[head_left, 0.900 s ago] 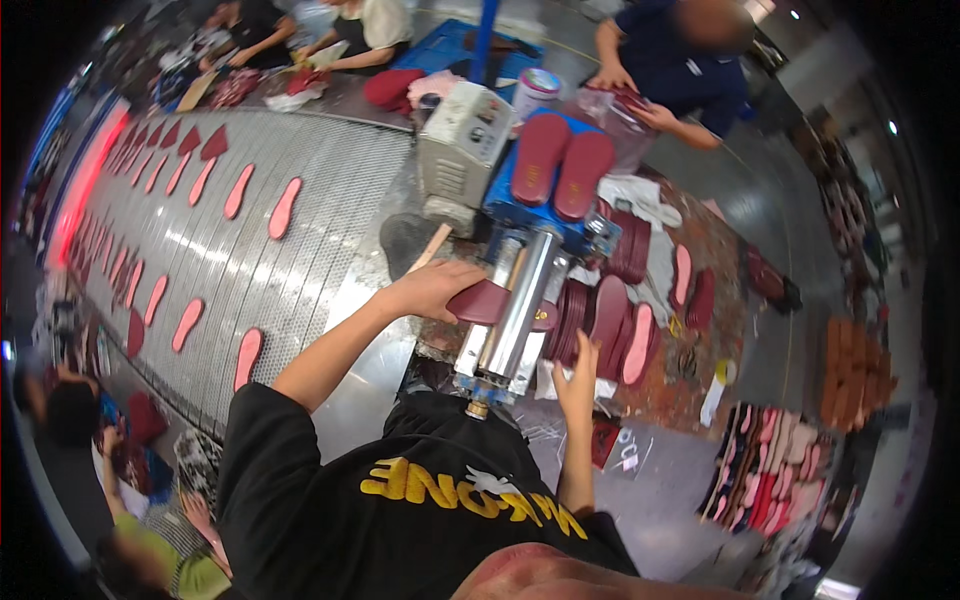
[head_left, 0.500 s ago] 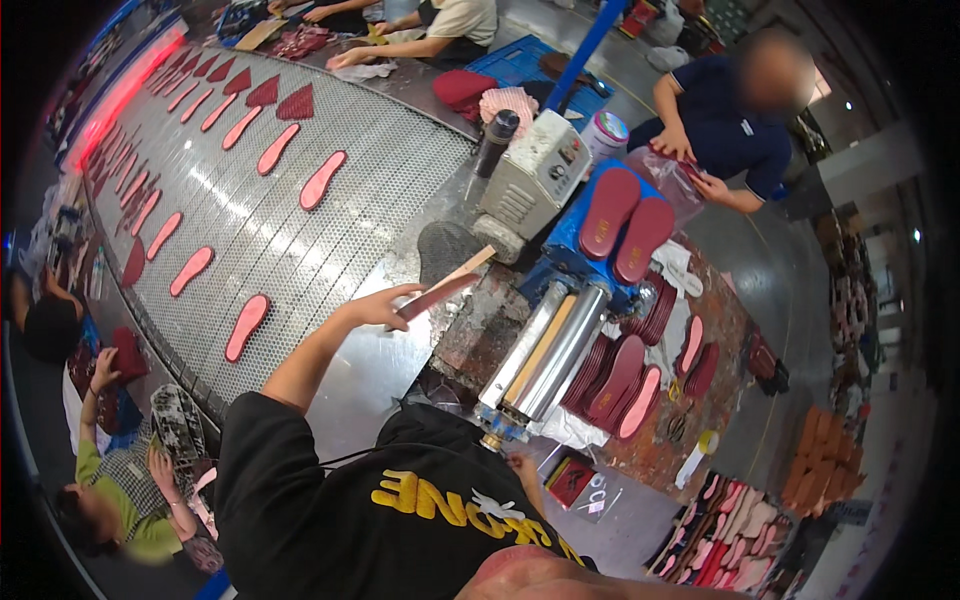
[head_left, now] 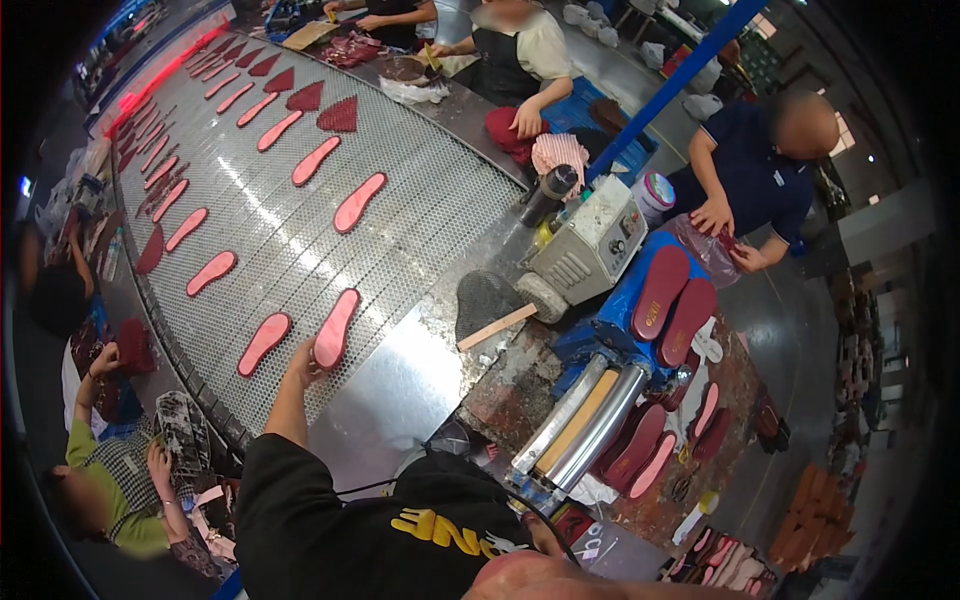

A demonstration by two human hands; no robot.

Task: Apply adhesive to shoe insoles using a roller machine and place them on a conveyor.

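Note:
My left hand (head_left: 306, 364) is closed on the heel end of a shoe sole (head_left: 337, 326), pink face up, at the near edge of the mesh conveyor (head_left: 400, 150). Another pink-faced sole (head_left: 265, 344) lies just left of it. Several more run in rows toward the far end, along with dark red pieces (head_left: 338, 114). My right hand (head_left: 543, 534) is low by the front of the roller machine (head_left: 590, 425), mostly covered by my clothing; its fingers are hidden.
A wooden strip (head_left: 497, 327) lies by the grey motor housing (head_left: 592, 240). Dark red soles (head_left: 661, 292) rest on the blue machine body, with stacks (head_left: 630, 445) on the worn bench. A person in dark blue (head_left: 755, 180) handles a plastic bag at right; others work along the conveyor.
My left hand has moved left from beside the wooden strip to the conveyor. The sole in it has turned from edge-on to pink face up. The whole view has shifted.

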